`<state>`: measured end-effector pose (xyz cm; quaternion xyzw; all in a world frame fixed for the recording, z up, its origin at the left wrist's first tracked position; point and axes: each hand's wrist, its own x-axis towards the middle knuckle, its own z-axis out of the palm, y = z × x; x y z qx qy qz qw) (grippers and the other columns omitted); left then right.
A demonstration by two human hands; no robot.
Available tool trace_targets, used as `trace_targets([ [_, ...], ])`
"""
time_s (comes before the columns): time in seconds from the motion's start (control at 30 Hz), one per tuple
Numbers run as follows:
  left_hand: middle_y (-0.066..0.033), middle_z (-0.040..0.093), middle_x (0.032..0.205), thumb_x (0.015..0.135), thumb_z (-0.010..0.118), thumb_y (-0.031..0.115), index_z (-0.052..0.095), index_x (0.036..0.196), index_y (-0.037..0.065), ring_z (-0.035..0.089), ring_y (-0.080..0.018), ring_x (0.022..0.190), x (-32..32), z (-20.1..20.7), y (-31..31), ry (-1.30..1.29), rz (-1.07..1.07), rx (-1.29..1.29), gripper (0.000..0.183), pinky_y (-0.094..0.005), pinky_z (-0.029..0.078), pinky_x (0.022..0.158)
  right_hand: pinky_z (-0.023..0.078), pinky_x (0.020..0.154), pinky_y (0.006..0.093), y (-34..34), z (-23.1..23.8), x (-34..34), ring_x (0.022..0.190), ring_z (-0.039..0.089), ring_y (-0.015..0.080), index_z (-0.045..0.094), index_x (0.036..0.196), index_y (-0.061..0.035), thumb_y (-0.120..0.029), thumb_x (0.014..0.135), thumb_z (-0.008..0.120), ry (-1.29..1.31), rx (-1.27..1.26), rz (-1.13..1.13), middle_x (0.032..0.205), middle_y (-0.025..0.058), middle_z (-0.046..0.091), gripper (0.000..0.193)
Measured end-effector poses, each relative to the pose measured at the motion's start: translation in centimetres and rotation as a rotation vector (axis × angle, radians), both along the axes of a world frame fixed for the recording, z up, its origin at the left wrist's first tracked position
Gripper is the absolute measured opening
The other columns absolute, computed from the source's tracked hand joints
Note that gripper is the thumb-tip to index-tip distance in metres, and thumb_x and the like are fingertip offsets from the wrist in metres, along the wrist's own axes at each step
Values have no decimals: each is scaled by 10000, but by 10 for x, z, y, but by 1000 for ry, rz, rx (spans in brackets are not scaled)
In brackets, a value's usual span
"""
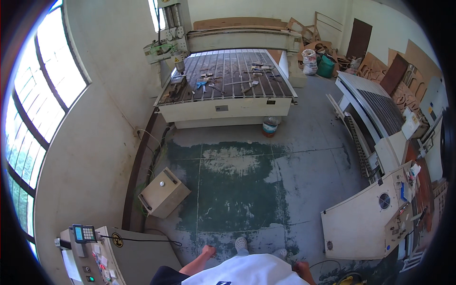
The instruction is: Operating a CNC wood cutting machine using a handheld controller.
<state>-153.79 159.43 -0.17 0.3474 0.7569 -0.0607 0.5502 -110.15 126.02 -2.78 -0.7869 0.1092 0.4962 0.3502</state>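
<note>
My left hand (208, 251) hangs in front of me with its fingers curled in, and nothing shows in it. It is nearest to the grey control cabinet (142, 247) at the lower left, but apart from it. At my right side hangs my right hand (301, 268), also curled and partly cut off by my white shirt (251, 270). No object shows in that hand. Between the hands, my shoe (241, 244) stands on the worn green and grey floor (232, 190).
Ahead stands a large router table (223, 80) strewn with tools, a bucket (270, 127) by its front corner. A beige box (164, 192) sits on the floor at left. To the right are a machine cabinet (356, 218) and a slatted bed (370, 97). Sacks (326, 65) lean at the back.
</note>
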Motion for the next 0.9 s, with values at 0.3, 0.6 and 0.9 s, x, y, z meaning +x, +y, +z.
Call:
trace_targets([
  [0.3, -86, 698, 733, 754, 673, 163, 724, 809, 50, 674, -224, 630, 24, -41, 20, -22, -157, 152, 136, -330, 541, 566, 535, 521, 447, -21, 17, -6, 620, 654, 309, 624, 900, 79, -131, 818, 658, 6, 151, -235, 751, 167, 637, 227],
  [0.6, -140, 656, 694, 808, 623, 88, 652, 819, 0, 631, -215, 531, 81, -21, -18, -154, -271, 118, 93, -340, 485, 442, 554, 550, 416, -114, -2, -9, 665, 671, 268, 669, 872, 31, -179, 845, 664, -135, 127, -236, 791, 154, 676, 211],
  [0.9, -130, 669, 712, 812, 603, 54, 654, 869, -7, 651, -236, 553, 178, -28, -68, -63, -440, 39, 99, -362, 531, 465, 557, 588, 421, -247, -4, -70, 710, 687, 268, 640, 994, 39, -203, 871, 660, -37, -4, -651, 865, 154, 683, 272],
])
